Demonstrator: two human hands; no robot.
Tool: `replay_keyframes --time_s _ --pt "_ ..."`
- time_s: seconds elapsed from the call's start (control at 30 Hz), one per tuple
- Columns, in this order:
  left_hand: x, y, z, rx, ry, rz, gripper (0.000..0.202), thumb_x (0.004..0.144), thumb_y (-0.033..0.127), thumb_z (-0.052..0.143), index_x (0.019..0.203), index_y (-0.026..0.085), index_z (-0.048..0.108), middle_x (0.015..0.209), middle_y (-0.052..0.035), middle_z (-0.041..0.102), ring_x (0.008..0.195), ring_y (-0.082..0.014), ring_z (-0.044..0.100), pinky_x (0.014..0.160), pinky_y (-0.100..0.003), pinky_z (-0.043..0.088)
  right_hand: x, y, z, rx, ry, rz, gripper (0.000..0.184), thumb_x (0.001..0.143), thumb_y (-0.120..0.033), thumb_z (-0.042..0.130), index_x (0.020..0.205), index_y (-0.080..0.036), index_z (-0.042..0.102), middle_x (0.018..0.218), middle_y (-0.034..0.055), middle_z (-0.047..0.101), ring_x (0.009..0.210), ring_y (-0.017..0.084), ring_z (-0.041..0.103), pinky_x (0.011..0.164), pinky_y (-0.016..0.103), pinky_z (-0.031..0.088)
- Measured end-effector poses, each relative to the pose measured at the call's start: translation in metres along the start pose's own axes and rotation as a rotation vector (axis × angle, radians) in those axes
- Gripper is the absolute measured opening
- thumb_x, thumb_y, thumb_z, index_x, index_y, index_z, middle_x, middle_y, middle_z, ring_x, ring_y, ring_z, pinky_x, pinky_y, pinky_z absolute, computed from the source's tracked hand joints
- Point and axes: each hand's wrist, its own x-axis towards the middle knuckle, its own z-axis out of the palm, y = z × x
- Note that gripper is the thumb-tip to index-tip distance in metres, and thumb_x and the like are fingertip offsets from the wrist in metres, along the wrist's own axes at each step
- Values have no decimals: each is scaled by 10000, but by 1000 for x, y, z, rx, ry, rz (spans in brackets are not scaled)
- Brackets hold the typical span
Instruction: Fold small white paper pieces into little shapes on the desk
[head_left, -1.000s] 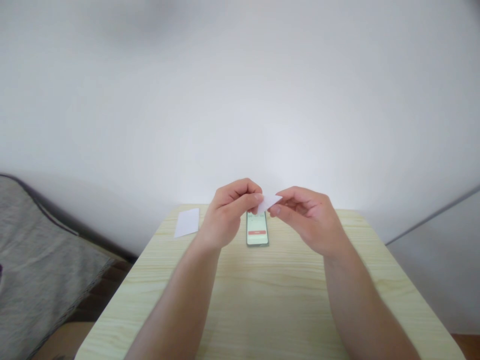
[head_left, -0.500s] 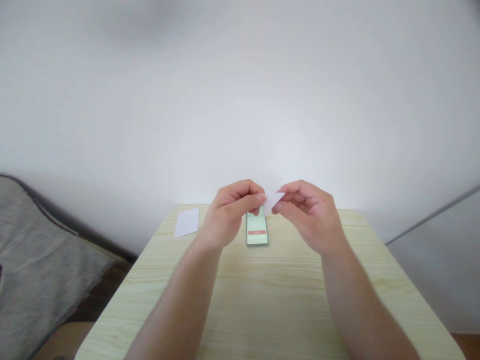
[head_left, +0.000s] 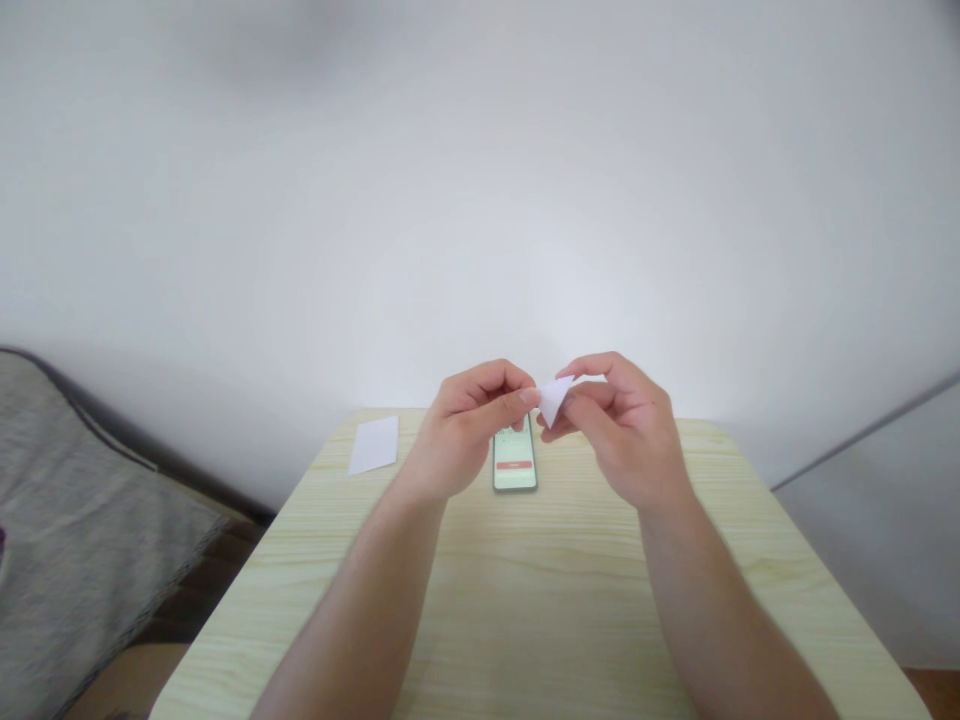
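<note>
Your small white piece (head_left: pixel 555 398) looks like paper, matt and smooth. The white sheet (head_left: pixel 373 446) off to your left has the same dull, papery face. The phone (head_left: pixel 514 480) before you has a smooth, glassy front. Your surface (head_left: pixel 540 600) shows pale wood grain, smooth with a faint sheen. The wall (head_left: pixel 450 200) facing you looks smooth and matt; the grey cover (head_left: pixel 97 530) is dull, wrinkled cloth.

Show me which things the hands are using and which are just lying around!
Being used:
small white paper, held by the left hand and right hand

Probably just lying about:
other white paper, on the table
phone, there too
grey cloth, left side
</note>
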Motion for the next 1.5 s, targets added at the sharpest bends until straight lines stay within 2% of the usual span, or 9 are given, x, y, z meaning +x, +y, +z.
replay_keyframes --time_s 0.13,0.33,0.47,0.7,0.9,1.0,1.1,1.3,1.5 --pt "-1 -1 1 28 11 18 229 942 365 726 809 181 693 736 -7 586 722 -147 503 675 -297 401 1 0 0 -6 24 5 142 898 -233 692 1034 -263 662 775 -29 788 698 186 773 764 390 666" --pt "-3 -5 5 -60 68 112 159 921 310 774 1037 226 705 769 2 637 719 -144 571 673 -289 459 1 -2 1 16 54 -19 109 884 -246 734 990 -261 713 768 -25 783 709 176 757 758 388 677" --pt "-5 -5 5 -19 77 163 61 946 270 741 963 213 753 812 -25 680 760 -155 612 707 -311 488 2 -1 2 26 72 -35 74 891 -237 745 962 -249 762 776 -13 786 704 169 751 730 371 681" --pt "-6 -2 4 45 109 124 87 926 278 744 960 201 761 860 -51 719 818 -185 658 741 -333 526 2 0 2 -5 128 -17 60 884 -243 744 891 -243 804 806 4 798 710 175 777 712 355 694" --pt "-7 -2 5 66 115 103 143 875 275 811 964 197 733 927 -59 725 848 -186 672 709 -312 527 2 1 0 -1 79 3 87 906 -266 735 904 -236 817 860 24 801 768 185 772 733 362 685" --pt "-6 -2 6 70 116 107 132 884 249 794 980 197 720 959 -59 723 874 -183 673 732 -309 531 2 3 -3 5 50 -5 91 887 -296 791 938 -223 804 885 35 802 790 192 767 752 368 674" --pt "-6 -4 6 77 131 116 123 885 240 782 969 197 702 977 -63 717 889 -187 673 761 -318 541 3 8 -4 -15 39 -26 184 850 -301 844 998 -217 771 879 32 785 802 192 753 752 357 651" --pt "-5 -7 5 89 160 112 104 899 242 767 961 199 696 954 -43 695 863 -168 654 741 -298 525 5 15 -2 -33 65 -70 185 873 -260 817 1018 -232 707 859 9 751 804 172 729 740 315 599" --pt "-4 -3 7 240 201 104 100 916 297 761 937 199 755 860 -21 724 824 -163 670 723 -288 519 5 17 -1 -66 78 -85 194 875 -226 805 1029 -240 688 845 -13 716 770 143 684 715 287 561"
